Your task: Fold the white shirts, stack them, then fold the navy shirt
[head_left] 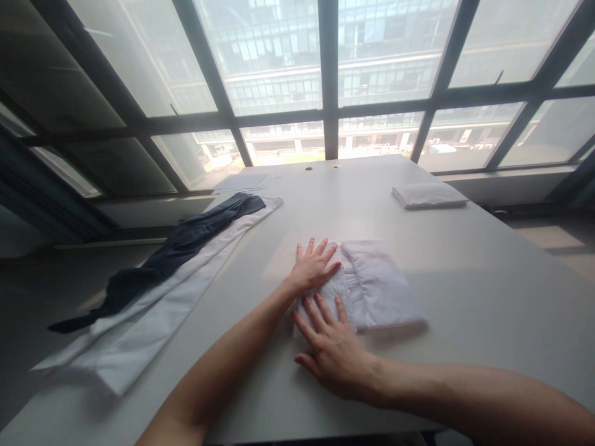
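So both hands are lying flat on a folded white garment (372, 288) that's sitting on the white table (488, 279), roughly mid-table and toward the near edge. The left hand (313, 266) is resting palm down with fingers spread on the garment's left end, at the far corner. The right hand (332, 347) is lying open too, fingers stretched out and loosely fanned, fingertips touching the near left corner of that same garment while the palm is sitting on bare table just in front of it. Neither hand is pinching or gripping anything, they're just pressing flat.

Everything else, going off the folded garment: well to its left, a long white cloth (153, 322) is lying stretched out along the table's left edge, and a dark navy cloth (181, 251) is sprawling over the top of it, trailing off toward the near left. Behind the garment and off to the right, near the far side of the table, another folded white piece (427, 195) is sitting neatly by itself. Beyond that, big windows (279, 62) with dark frames are showing buildings outside.
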A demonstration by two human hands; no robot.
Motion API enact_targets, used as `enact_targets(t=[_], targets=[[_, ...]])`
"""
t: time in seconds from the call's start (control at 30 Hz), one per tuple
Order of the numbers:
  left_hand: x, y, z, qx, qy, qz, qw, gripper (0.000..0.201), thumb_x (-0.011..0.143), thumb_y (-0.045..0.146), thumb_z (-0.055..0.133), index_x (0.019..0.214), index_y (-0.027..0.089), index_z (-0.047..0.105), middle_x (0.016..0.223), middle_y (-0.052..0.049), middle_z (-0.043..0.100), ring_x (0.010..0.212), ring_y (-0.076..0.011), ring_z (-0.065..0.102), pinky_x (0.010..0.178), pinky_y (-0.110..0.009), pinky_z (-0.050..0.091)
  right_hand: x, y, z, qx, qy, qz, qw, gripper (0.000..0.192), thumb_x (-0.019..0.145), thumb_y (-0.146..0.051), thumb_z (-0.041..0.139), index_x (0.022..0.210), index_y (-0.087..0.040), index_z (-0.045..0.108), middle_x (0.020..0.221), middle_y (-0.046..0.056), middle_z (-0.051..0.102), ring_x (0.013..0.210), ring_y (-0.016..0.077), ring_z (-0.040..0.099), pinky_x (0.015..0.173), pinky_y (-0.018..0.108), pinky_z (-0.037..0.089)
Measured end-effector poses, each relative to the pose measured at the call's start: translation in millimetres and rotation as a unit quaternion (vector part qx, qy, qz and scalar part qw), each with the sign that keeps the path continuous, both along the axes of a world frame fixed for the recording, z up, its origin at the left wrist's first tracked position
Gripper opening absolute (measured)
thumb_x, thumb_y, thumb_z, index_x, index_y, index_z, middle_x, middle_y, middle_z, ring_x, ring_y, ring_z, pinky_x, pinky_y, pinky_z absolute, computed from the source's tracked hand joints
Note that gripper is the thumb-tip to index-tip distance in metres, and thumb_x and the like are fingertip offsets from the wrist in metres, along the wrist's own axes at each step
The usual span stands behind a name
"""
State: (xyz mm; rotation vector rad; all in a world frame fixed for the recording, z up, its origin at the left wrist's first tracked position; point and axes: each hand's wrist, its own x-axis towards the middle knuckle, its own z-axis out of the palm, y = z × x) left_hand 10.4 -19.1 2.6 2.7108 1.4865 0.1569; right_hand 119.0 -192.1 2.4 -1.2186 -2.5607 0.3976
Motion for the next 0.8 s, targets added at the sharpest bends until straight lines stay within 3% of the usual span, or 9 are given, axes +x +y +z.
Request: enact_targets(t=[0.17, 0.3, 0.4, 0.53, 0.63, 0.8], targets=[[8, -8, 3.5, 0.027, -0.009, -0.006, 1.000, 0.059, 0.108, 0.051, 0.021, 0.158, 0.025, 0.035, 0.166, -0.009, 0.031, 0.155, -0.0356, 0.017, 0.120, -0.068, 0.011, 0, 0, -1.7, 0.003, 0.006, -0.002, 1.000, 0.082, 0.099, -0.058, 0.048, 0.165, -0.022, 0.015, 0.170, 0.018, 0.010, 0.155, 0.0421, 0.004, 0.118, 0.075, 0.006], [18, -17, -1.4, 0.003, -0.011, -0.016, 1.000, 0.064, 0.107, 0.053, 0.025, 0.159, 0.016, 0.033, 0.166, -0.013, 0.029, 0.155, -0.0358, 0.018, 0.122, -0.062, 0.016, 1, 2, 2.2, 0.014, 0.022, -0.002, 1.000, 0.079, 0.099, -0.056, 0.051, 0.163, -0.023, 0.021, 0.170, 0.016, 0.015, 0.155, 0.0424, 0.010, 0.118, 0.074, 0.009], [21, -20, -4.2, 0.002, -0.003, -0.020, 1.000, 0.068, 0.106, 0.054, 0.029, 0.160, 0.012, 0.030, 0.165, -0.015, 0.028, 0.155, -0.0349, 0.017, 0.123, -0.061, 0.013, 1, -2, 7.5, 0.030, 0.040, 0.002, 0.999, 0.075, 0.099, -0.052, 0.053, 0.161, -0.018, 0.028, 0.167, 0.017, 0.024, 0.154, 0.0385, 0.015, 0.123, 0.065, 0.014], [20, -21, -3.4, -0.005, -0.002, -0.024, 1.000, 0.069, 0.106, 0.055, 0.028, 0.161, 0.013, 0.027, 0.166, -0.014, 0.028, 0.155, -0.0325, 0.017, 0.123, -0.059, 0.013, 0, -19, 10.8, 0.030, 0.048, 0.057, 0.997, 0.076, 0.098, -0.057, 0.051, 0.158, -0.013, 0.031, 0.165, 0.021, 0.026, 0.154, 0.0396, 0.014, 0.121, 0.066, 0.019], [19, -21, -2.3, -0.007, -0.004, -0.023, 1.000, 0.069, 0.106, 0.055, 0.027, 0.161, 0.014, 0.027, 0.166, -0.013, 0.027, 0.156, -0.0321, 0.016, 0.124, -0.059, 0.013, 0, -31, 12.4, 0.035, 0.052, 0.113, 0.992, 0.068, 0.100, -0.061, 0.044, 0.148, -0.013, 0.045, 0.163, 0.022, 0.033, 0.154, 0.0400, 0.016, 0.119, 0.067, 0.023], [20, -22, -2.3, -0.006, -0.010, -0.021, 1.000, 0.069, 0.106, 0.055, 0.027, 0.161, 0.014, 0.026, 0.166, -0.013, 0.027, 0.156, -0.0320, 0.016, 0.124, -0.059, 0.013, -1, -29, 17.4, 0.102, 0.099, 0.175, 0.974, 0.040, 0.101, -0.047, 0.049, 0.118, -0.015, 0.065, 0.149, 0.017, 0.053, 0.143, 0.0315, 0.038, 0.117, 0.049, 0.034]])
